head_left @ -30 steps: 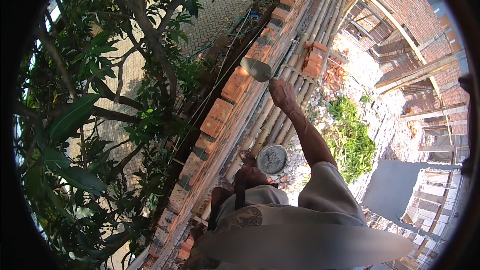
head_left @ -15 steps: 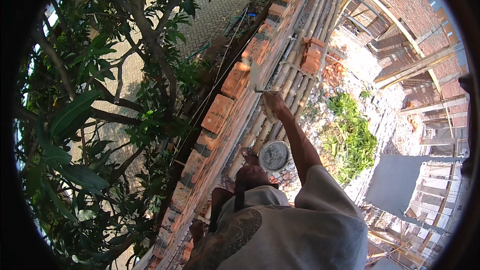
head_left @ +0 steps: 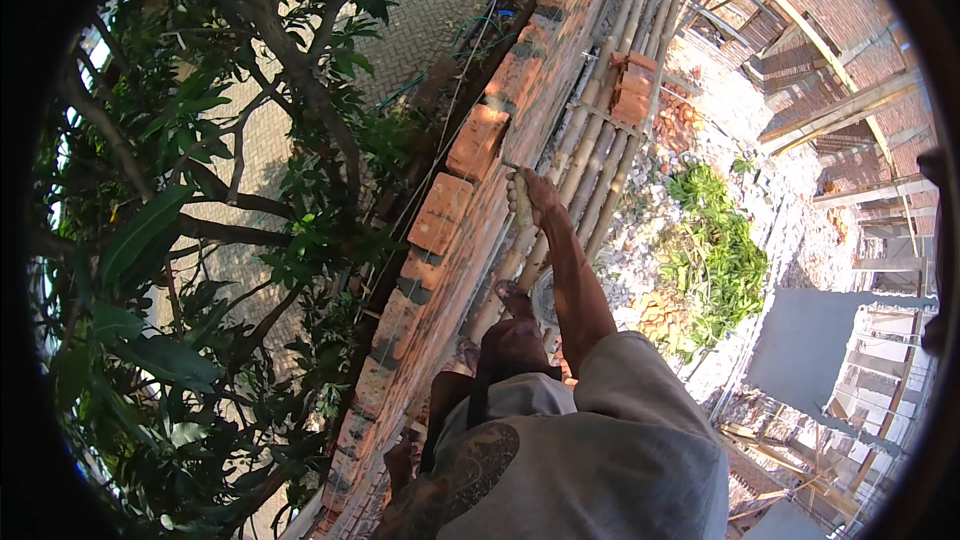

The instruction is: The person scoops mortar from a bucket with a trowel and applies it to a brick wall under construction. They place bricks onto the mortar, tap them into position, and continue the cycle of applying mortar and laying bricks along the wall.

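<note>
My right hand (head_left: pixel 535 202) is closed around the pale handle of a trowel (head_left: pixel 511 168), above the wall's inner edge. The blade is hardly visible from this angle. Closest to it on the brick wall (head_left: pixel 478 230) is an orange brick (head_left: pixel 476 140) in the top course. Another brick (head_left: pixel 440 214) lies just nearer to me, with grey mortar at the joints. My right forearm mostly covers a round bucket (head_left: pixel 544 298) of grey mortar. Low beside the wall is a dim brown shape (head_left: pixel 398 462), perhaps my left hand; its fingers cannot be made out.
Bamboo poles (head_left: pixel 580 155) run along the wall's right side, with stacked bricks (head_left: pixel 632 90) on them. Rubble and cut green leaves (head_left: pixel 715 250) lie below to the right. Tree branches (head_left: pixel 310 90) crowd the left, over a paved path (head_left: pixel 430 35). A string line follows the wall.
My right hand has moved slightly left and up, closer to the wall, and the trowel blade has turned out of sight. My forearm now covers most of the mortar bucket.
</note>
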A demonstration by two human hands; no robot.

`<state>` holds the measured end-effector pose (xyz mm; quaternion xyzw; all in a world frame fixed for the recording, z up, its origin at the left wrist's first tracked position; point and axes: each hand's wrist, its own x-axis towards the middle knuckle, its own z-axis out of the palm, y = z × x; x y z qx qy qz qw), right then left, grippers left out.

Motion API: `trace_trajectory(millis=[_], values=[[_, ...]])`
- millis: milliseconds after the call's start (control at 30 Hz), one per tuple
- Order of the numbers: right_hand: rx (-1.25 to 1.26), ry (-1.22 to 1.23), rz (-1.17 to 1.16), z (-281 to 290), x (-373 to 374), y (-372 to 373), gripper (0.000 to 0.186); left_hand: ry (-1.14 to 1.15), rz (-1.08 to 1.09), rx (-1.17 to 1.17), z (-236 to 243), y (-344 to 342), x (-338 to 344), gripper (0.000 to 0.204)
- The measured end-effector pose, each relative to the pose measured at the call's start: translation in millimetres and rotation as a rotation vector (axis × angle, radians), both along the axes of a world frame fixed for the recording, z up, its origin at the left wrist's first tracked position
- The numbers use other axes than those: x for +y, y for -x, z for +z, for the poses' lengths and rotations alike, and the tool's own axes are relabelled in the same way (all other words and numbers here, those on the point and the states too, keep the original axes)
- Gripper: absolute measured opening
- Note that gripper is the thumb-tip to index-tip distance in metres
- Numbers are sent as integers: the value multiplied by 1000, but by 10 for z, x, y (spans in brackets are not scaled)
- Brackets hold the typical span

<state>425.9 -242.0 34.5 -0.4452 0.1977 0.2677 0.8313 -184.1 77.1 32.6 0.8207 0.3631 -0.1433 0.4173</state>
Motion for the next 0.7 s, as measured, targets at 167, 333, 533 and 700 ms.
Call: trace_trajectory(millis=[167,333,533,700], values=[[-44,-17,26,-20,-35,-17,31,-72,-130,-2,-137,155,177,20],[7,-33,-2,-16,54,-101,32,-177,-302,-59,-340,376,333,21],[-72,367,260,93,-383,172,28,-367,-528,-192,-580,481,417,22],[-355,749,46,-217,-322,211,23,-368,-493,-334,-771,564,303,22]])
